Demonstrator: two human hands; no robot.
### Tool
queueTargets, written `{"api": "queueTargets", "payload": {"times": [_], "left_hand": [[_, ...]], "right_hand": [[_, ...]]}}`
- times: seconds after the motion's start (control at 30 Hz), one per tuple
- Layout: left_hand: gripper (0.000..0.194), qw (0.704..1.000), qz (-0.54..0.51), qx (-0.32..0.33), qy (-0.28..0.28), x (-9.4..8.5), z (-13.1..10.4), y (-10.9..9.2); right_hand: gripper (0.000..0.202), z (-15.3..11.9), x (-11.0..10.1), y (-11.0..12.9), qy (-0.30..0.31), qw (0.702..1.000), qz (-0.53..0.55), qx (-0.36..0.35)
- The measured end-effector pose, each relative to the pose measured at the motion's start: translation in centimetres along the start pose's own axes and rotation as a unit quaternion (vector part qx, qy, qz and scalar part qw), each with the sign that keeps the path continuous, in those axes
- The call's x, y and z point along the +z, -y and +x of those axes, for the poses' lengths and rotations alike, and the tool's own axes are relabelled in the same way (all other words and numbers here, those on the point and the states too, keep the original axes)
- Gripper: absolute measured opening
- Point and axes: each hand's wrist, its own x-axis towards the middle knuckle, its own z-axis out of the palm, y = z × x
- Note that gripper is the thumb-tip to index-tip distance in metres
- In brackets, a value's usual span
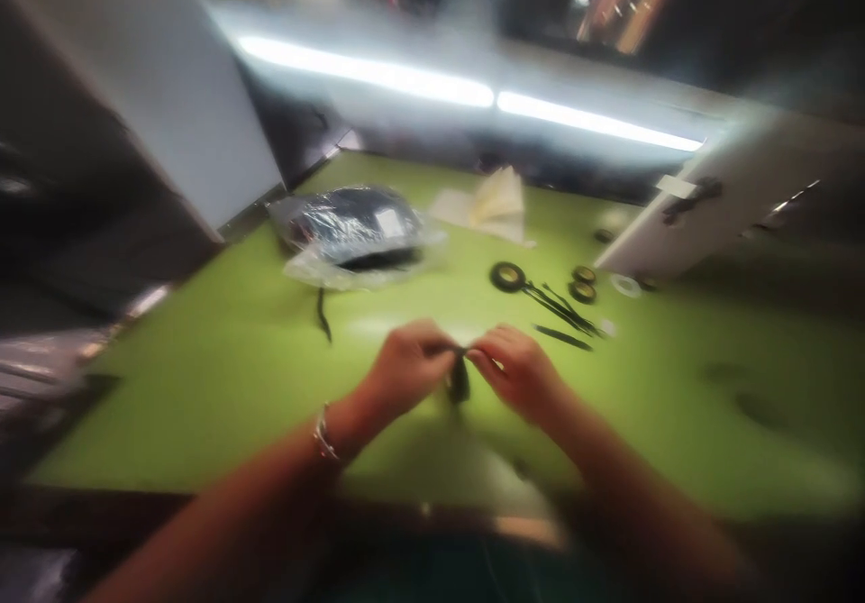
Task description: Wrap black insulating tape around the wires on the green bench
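Both my hands meet over the near middle of the green table (257,387). My left hand (414,360) pinches one side of a small black strip (459,379). From the right, my right hand (517,369) pinches the same strip near its top. The strip's dark lower part hangs between the hands; blur hides its exact kind. Just beyond my right hand lie a thin black strip (562,337), several dark cords (560,306) and a roll of black tape (507,277).
A clear plastic bag with dark contents (358,224) lies at the back left, with a short black strip (323,316) before it. Folded pale paper (504,205) is at the back. Small tape rolls (582,286) and a white ring (625,286) sit near the right white panel (669,224).
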Motion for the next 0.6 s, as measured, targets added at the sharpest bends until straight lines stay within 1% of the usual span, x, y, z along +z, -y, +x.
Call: {"api": "queueTargets", "payload": {"times": [0.07,0.13,0.23,0.3,0.4,0.5,0.6], "left_hand": [[0.015,0.999,0.035,0.039,-0.012,0.08,-0.17,-0.11],[0.016,0.995,0.063,0.070,-0.016,0.08,-0.31,-0.15],[0.016,0.992,0.090,0.089,-0.010,-0.02,-0.42,-0.14],[0.017,0.992,0.095,0.088,-0.002,-0.13,-0.41,-0.21],[0.016,0.996,0.067,0.054,0.014,-0.37,-0.26,-0.48],[0.013,0.999,0.008,-0.019,0.044,-0.65,0.03,-0.73],[0.012,0.990,-0.068,-0.094,0.073,-0.80,0.23,-0.60]], "right_hand": [[0.024,-0.04,-0.25,0.27,0.021,0.999,-0.034,0.002],[0.027,-0.12,-0.40,0.39,0.030,0.998,-0.059,0.001],[0.022,-0.26,-0.48,0.20,0.043,0.999,-0.032,0.003],[0.017,-0.35,-0.45,-0.04,0.035,0.999,-0.006,0.011],[0.015,-0.40,-0.34,-0.19,0.000,1.000,-0.015,0.009],[0.020,-0.30,-0.33,-0.02,-0.018,0.997,-0.071,-0.025],[0.023,-0.25,-0.44,0.25,-0.023,0.991,-0.119,-0.049]]}}
